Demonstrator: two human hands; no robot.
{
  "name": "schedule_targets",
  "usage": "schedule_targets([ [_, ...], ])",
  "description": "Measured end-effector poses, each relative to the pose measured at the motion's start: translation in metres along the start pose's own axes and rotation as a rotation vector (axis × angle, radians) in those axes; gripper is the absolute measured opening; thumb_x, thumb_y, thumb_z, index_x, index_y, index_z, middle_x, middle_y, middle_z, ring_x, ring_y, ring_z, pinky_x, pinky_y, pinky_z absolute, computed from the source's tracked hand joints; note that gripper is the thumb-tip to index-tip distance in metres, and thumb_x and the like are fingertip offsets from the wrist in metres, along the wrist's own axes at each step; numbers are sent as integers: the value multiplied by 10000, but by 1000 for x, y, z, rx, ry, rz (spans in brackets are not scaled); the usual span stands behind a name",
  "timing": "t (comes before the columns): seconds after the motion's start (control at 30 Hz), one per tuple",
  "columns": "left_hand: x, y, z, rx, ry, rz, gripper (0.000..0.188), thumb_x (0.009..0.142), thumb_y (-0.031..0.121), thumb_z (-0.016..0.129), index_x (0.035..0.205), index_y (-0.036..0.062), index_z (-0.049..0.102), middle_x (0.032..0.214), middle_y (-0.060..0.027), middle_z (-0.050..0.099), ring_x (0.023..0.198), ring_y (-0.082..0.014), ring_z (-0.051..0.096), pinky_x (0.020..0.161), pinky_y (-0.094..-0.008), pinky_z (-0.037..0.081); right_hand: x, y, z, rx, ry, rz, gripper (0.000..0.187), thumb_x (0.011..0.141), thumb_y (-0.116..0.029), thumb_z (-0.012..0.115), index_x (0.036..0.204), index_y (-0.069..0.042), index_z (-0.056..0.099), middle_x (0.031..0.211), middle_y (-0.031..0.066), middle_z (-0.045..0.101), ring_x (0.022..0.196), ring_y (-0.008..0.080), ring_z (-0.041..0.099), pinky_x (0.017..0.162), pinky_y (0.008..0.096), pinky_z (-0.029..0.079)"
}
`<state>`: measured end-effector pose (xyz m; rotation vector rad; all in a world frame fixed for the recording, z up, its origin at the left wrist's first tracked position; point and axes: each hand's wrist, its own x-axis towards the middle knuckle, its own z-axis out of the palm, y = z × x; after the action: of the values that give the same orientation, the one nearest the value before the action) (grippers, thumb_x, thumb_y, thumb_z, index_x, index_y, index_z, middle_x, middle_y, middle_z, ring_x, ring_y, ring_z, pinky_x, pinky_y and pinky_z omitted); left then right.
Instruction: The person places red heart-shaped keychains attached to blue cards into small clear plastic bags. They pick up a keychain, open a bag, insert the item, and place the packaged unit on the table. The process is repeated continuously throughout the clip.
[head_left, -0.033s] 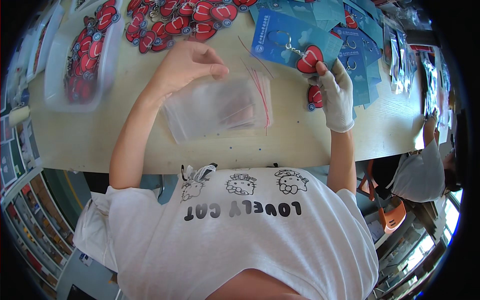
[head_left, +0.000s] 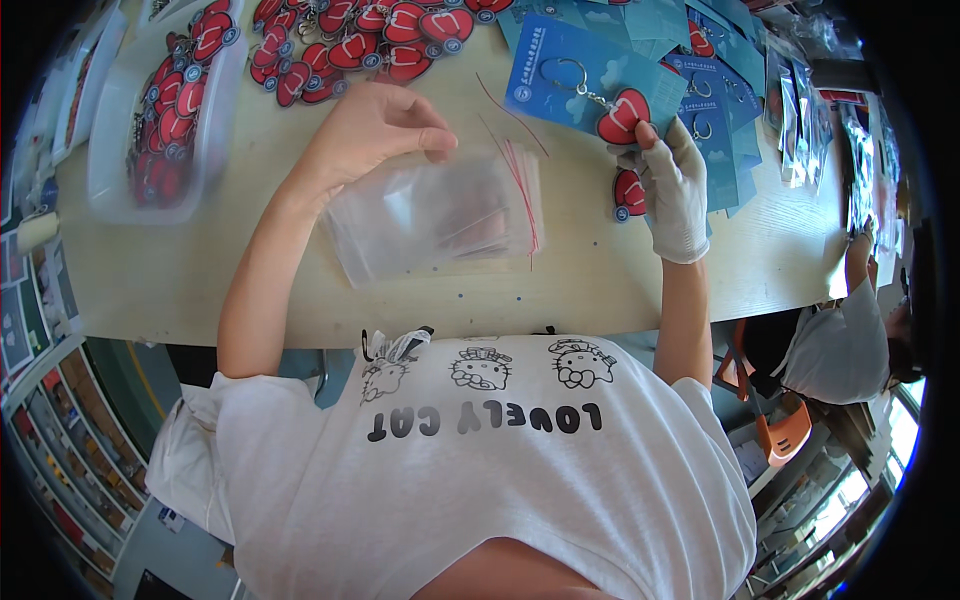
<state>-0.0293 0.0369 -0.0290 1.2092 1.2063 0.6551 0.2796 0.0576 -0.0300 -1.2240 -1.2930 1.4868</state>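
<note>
Left grip (head_left: 385,130): bare, loosely curled, nothing visible in it; cannot tell if thumb meets fingertips. Just below it, translucent bags (head_left: 420,220) on the worktop (head_left: 400,310), probably thin, slippery; best pinched by an edge. Up-left of the right grip, off the worktop: blue card (head_left: 600,60), likely light, bendable; metal ring (head_left: 582,85) may swing; red charm (head_left: 622,115) looks firmer. Right grip (head_left: 672,190), part-gloved, pinches card and charm together at the lower corner, thumb uppermost: a sound hold.
</note>
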Motion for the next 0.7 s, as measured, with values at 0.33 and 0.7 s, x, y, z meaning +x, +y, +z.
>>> schedule_targets([
  [0.33,0,12,8,-59,-28,-30,102,806,113,715,811,18,676,733,-63,681,694,-111,645,691,-233,497,-1,-12,-15,-53,-152,49,336,916,-196,575,1174,17,541,1010,63,633,802,119,631,734,235,493],
  [0.7,12,12,28,-4,-54,80,176,774,130,757,857,-11,694,754,-42,686,676,-52,607,639,-202,464,7,-32,2,-279,-398,127,331,861,-50,519,1176,51,519,971,57,630,797,116,625,742,237,493],
])
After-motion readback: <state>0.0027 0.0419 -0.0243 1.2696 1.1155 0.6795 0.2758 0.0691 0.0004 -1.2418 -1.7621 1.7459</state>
